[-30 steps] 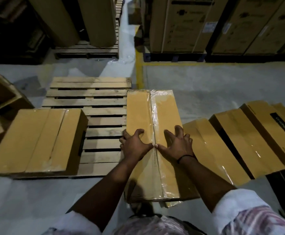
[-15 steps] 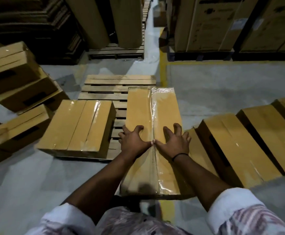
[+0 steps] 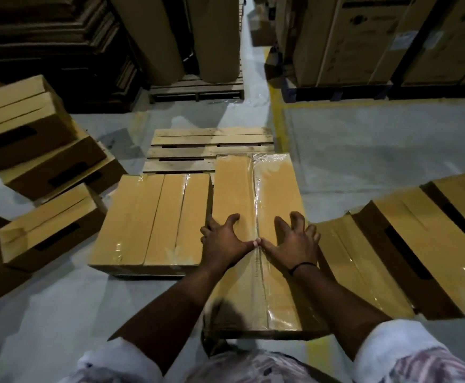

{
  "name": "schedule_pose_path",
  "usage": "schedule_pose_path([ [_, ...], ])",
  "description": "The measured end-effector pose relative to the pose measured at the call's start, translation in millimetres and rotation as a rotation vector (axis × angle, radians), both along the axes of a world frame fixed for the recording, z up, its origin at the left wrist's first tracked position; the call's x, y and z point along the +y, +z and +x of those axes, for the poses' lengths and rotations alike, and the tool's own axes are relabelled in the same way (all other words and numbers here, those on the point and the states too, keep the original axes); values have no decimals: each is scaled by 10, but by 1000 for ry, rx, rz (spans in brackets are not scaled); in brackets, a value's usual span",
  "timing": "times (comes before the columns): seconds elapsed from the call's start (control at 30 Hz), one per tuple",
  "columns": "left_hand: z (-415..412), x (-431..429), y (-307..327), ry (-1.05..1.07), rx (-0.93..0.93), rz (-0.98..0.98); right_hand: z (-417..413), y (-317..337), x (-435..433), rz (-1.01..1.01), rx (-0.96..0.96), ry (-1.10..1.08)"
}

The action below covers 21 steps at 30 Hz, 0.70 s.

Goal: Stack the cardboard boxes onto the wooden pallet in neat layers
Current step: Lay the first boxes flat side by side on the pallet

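Note:
A wooden pallet (image 3: pixel 212 139) lies on the grey floor ahead of me. One taped cardboard box (image 3: pixel 154 219) sits on its near left part. A second, long cardboard box (image 3: pixel 278 186) lies lengthwise beside it on the right, its left edge almost against the first box and its near end sticking out toward me. My left hand (image 3: pixel 226 240) and my right hand (image 3: pixel 295 240) press down on the long box's top, either side of the tape seam. The fingers are spread and the thumbs touch.
More boxes lean in a row at the right (image 3: pixel 397 252) and lie piled at the left (image 3: pixel 46 230). Big brown rolls (image 3: pixel 214 37) stand on another pallet behind. Tall cartons (image 3: pixel 364 40) fill the back right, beyond a yellow floor line (image 3: pixel 277 117).
The long box has slid forward and left under my hands, closing the gap to the box on the pallet. My view has swung left, showing the piled boxes there.

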State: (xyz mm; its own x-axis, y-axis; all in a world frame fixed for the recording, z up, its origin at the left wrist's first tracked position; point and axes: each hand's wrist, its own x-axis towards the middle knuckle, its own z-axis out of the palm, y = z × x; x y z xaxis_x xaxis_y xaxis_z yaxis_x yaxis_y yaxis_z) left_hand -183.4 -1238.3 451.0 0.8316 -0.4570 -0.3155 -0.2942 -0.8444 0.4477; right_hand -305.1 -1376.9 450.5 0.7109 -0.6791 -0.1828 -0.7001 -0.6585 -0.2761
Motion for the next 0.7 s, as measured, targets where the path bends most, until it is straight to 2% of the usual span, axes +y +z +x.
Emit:
schedule_pose_path([
  [0.37,1105,205,-105,-103,-2,-32,978,-205,241,3,-24,-86],
  [0.7,1662,-108,-895,-2,117,-33,1520,-958,-41,-5,15,-73],
])
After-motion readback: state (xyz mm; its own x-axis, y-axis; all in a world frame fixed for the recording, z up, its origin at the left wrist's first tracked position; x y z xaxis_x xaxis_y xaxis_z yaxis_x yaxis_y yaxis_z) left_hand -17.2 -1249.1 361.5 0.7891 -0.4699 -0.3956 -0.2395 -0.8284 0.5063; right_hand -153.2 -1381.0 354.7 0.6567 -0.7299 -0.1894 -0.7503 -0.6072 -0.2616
